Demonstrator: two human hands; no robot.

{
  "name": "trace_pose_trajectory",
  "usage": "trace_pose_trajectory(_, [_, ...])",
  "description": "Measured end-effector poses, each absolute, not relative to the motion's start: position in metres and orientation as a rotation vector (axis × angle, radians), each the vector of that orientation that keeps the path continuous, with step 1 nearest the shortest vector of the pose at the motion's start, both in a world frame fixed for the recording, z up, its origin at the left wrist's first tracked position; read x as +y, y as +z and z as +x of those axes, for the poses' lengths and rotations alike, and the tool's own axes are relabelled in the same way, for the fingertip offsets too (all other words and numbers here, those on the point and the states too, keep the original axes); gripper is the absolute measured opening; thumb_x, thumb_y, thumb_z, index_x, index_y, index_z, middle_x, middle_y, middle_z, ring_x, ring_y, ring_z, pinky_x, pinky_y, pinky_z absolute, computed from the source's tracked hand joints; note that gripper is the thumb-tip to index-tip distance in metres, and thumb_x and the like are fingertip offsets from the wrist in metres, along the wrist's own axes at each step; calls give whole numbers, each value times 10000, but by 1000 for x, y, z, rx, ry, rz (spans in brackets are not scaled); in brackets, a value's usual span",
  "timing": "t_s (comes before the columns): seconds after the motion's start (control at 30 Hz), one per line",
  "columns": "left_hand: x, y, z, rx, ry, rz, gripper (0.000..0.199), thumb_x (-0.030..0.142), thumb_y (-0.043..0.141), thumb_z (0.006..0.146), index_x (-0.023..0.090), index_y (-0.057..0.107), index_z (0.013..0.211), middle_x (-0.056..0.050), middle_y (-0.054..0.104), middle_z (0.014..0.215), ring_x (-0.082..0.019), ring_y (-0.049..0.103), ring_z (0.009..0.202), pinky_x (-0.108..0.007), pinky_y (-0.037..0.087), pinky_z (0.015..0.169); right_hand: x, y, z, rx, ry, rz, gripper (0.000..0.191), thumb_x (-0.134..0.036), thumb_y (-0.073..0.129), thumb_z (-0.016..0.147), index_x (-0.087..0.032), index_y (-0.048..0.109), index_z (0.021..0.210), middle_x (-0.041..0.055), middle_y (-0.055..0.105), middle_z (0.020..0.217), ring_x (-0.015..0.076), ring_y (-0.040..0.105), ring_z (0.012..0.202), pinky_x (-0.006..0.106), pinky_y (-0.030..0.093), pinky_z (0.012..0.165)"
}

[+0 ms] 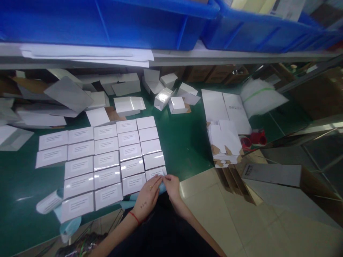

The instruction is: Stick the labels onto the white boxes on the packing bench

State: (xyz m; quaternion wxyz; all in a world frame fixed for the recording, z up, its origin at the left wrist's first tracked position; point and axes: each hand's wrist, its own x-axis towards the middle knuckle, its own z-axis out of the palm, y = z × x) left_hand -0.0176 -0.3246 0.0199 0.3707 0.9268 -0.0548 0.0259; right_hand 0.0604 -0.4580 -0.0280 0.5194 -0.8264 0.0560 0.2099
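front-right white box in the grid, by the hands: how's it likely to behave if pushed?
Unlikely to roll: the white box looks flat-sided. Pushed left or back, it would probably shove the neighbouring boxes, packed close around it. Possibly slippery, as glare on several boxes suggests a glossy finish.

From where I'm standing: green workbench (184, 150), glossy top catching a pale streak of light at near left, with a white shelf (182, 55) running above its far side and big blue bins (66, 23) lined up on it. Brown cartons (209, 74) sit in shade underneath; floor (211, 210) right of the bench is beige tile, thin joints.
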Motion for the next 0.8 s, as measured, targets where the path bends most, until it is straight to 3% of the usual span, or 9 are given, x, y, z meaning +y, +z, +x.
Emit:
trace_pose_trajectory(0.13, [-329,11,-13,-178,11,2434,547,99,395,947,145,293,1483,-124,371,1508,-241,311,1416,-483,401,1141,-458,-27,61,96,512,-2004,211,-317,577,760,-180,689,646,36,651,659,256,599,617,289,433,563])
trace_pose_trajectory(0.4, [-331,4,-11,-196,-8,2441,549,144,417,958,145,282,1490,-138,365,1514,-248,309,1421,-493,393,1144,-459,-25,63,57,497,-2037,269,-370,520,734,-200,613,548,17,594,569,238,556,559,281,367,514])
trace_pose_trajectory(0.8, [-333,2,-7,-211,10,2454,574,179,425,957,140,258,1505,-151,362,1515,-267,310,1421,-502,401,1135,-460,-28,62,79,500,-2025,272,-374,533,763,-195,661,604,25,623,612,249,587,590,277,396,526])
